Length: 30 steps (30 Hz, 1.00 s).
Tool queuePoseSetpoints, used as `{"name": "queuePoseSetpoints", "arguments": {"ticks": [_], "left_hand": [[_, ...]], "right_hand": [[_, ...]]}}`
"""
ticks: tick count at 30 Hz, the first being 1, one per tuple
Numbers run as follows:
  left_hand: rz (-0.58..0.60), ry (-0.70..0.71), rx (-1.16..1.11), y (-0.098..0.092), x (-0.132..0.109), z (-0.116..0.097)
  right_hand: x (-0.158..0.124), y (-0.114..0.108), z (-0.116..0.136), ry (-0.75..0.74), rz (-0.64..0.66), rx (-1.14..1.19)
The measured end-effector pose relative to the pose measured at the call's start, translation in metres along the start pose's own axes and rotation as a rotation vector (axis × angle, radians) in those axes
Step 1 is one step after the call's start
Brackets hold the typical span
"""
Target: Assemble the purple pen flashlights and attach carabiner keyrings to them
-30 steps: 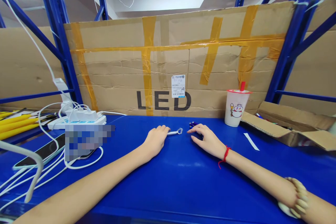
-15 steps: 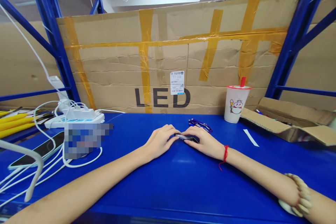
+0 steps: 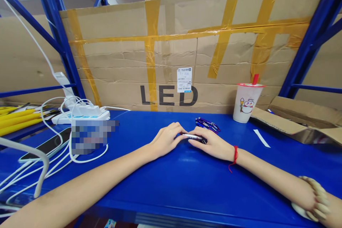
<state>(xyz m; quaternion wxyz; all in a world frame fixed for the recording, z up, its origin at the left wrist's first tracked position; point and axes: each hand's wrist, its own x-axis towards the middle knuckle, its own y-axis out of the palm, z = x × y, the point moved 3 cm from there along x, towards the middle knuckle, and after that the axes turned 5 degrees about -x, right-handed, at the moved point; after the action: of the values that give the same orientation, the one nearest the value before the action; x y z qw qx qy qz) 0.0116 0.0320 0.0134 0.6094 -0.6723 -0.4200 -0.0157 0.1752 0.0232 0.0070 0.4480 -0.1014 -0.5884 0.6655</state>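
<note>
Just above the blue tabletop, a dark pen with a silvery side [image 3: 192,136] lies between my two hands. My left hand [image 3: 167,139] is closed, its thumb and fingertips pinching the pen's left end. Around the right part of the pen, my right hand [image 3: 212,143] is closed too, with fingers over the top and thumb below. My fingers hide part of the pen. Right behind my right hand, several purple-blue pens [image 3: 207,124] lie together on the table.
At right stand a white cup [image 3: 246,103] with a red straw, a paper strip [image 3: 262,138] and an open cardboard box [image 3: 296,128]. At left are a phone [image 3: 48,145], white cables and a power strip [image 3: 87,114]. A large cardboard sheet [image 3: 120,74] closes the back.
The camera view has shifted a little, so everything sits slightly to the right. The pen has turned slightly in my fingers, showing more of its silvery side. Both hands keep their hold.
</note>
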Motion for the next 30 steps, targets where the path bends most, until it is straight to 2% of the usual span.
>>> {"name": "queuePoseSetpoints", "arguments": {"ticks": [4, 10, 16, 19, 22, 25, 27, 30], "left_hand": [[0.032, 0.006, -0.054, 0.000, 0.000, -0.002], [0.016, -0.082, -0.033, 0.002, 0.001, 0.002], [0.020, -0.134, -0.063, 0.001, 0.001, 0.001], [-0.006, -0.197, -0.211, 0.001, 0.002, 0.006], [-0.054, -0.338, -0.501, 0.005, 0.004, 0.022], [-0.173, -0.502, -0.773, 0.010, 0.006, 0.040], [-0.210, -0.552, -0.851, 0.012, 0.006, 0.047], [-0.195, -0.523, -0.851, 0.014, 0.006, 0.049]], "right_hand": [[0.000, 0.002, -0.004, 0.009, 0.041, -0.047], [0.000, 0.001, -0.008, 0.074, -0.017, -0.081], [-0.001, -0.001, -0.008, 0.121, -0.011, -0.131], [-0.002, -0.003, -0.006, 0.126, -0.015, -0.157], [-0.002, -0.004, -0.004, 0.133, -0.020, -0.167], [-0.001, -0.005, -0.003, 0.138, -0.025, -0.152], [-0.001, -0.005, -0.003, 0.141, -0.032, -0.145], [-0.001, -0.005, -0.004, 0.149, -0.050, -0.146]]}}
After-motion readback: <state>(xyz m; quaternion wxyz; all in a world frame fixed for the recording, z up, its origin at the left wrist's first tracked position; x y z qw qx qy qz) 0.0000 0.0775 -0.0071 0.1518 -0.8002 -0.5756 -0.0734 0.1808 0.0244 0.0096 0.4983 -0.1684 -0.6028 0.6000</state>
